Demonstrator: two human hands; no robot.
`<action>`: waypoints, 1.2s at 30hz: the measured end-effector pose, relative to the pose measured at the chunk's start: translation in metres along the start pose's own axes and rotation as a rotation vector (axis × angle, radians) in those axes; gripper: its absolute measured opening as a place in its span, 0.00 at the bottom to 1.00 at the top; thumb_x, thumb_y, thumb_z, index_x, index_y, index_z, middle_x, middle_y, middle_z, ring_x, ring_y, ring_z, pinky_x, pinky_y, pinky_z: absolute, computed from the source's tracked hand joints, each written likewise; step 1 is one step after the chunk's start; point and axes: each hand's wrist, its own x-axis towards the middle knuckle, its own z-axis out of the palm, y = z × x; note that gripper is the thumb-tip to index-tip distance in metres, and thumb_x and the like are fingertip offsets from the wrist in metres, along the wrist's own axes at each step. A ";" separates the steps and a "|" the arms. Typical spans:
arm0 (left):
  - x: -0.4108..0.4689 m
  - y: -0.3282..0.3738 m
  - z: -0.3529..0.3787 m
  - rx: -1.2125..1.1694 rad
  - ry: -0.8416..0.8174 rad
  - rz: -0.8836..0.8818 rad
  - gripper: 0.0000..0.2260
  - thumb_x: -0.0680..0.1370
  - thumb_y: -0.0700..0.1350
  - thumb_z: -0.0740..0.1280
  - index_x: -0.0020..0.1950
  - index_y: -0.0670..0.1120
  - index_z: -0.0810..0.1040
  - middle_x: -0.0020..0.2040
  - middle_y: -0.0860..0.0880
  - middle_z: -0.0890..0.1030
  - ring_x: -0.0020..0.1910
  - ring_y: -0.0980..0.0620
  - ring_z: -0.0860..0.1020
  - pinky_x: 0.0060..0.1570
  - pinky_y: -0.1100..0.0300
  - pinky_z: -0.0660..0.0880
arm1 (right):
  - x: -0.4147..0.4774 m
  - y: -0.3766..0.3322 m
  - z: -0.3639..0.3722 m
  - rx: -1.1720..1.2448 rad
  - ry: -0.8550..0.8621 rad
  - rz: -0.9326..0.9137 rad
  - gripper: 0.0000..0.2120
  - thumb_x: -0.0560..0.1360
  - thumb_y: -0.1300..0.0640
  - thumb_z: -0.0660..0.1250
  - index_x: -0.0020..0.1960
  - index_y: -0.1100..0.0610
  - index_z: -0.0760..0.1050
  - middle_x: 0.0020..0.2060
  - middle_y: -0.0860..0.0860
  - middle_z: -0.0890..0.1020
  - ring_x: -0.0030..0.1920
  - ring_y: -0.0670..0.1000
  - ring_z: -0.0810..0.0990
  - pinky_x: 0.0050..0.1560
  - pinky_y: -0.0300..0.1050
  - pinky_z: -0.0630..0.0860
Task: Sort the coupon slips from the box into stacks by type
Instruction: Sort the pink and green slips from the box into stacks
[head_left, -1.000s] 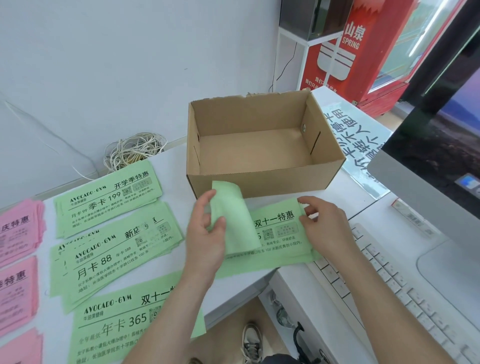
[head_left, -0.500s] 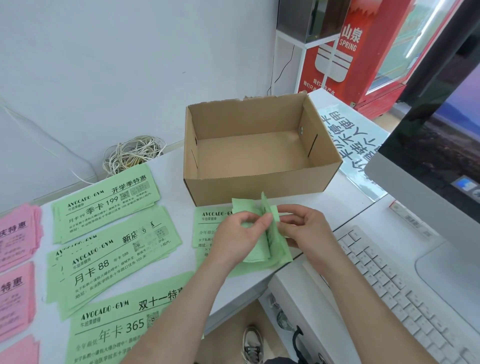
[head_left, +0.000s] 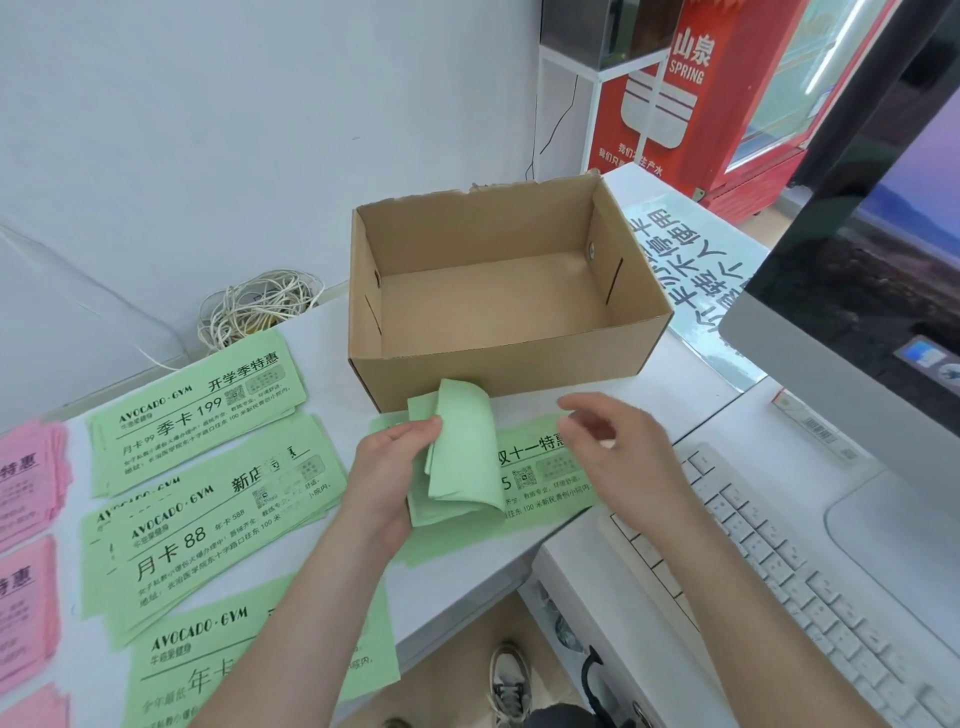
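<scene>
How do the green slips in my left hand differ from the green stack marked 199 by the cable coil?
The held slips are curled over, blank backs showing; the 199 stack lies flat, print up. The left hand grips the held slips in front of the box; the 199 stack lies untouched beside the cable coil. Both are light green paper.

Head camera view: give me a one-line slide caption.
The left hand holds curled-back green slips before the empty cardboard box; right hand hovers open.

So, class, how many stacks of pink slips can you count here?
3, all at the left edge: upper pink stack, middle pink stack, lower pink stack. Others may lie beyond the frame.
</scene>
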 end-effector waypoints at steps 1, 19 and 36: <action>0.000 -0.001 -0.001 -0.014 -0.008 -0.001 0.09 0.77 0.41 0.67 0.52 0.36 0.81 0.47 0.39 0.84 0.44 0.42 0.82 0.49 0.45 0.77 | -0.005 -0.006 0.003 0.162 -0.139 0.068 0.20 0.75 0.42 0.66 0.64 0.49 0.75 0.49 0.44 0.81 0.47 0.45 0.81 0.52 0.42 0.79; 0.005 -0.022 -0.007 0.210 0.086 0.295 0.13 0.78 0.39 0.61 0.51 0.59 0.73 0.53 0.49 0.78 0.41 0.48 0.73 0.44 0.49 0.75 | -0.005 0.002 -0.006 0.471 -0.197 0.299 0.15 0.80 0.68 0.58 0.54 0.53 0.80 0.40 0.54 0.86 0.42 0.51 0.86 0.46 0.46 0.83; 0.008 -0.018 0.001 0.287 -0.063 0.205 0.19 0.75 0.52 0.68 0.43 0.34 0.78 0.39 0.45 0.74 0.40 0.49 0.71 0.45 0.55 0.67 | -0.014 0.003 0.013 -0.393 0.241 -0.128 0.22 0.74 0.63 0.64 0.67 0.51 0.71 0.52 0.52 0.79 0.51 0.53 0.75 0.49 0.46 0.73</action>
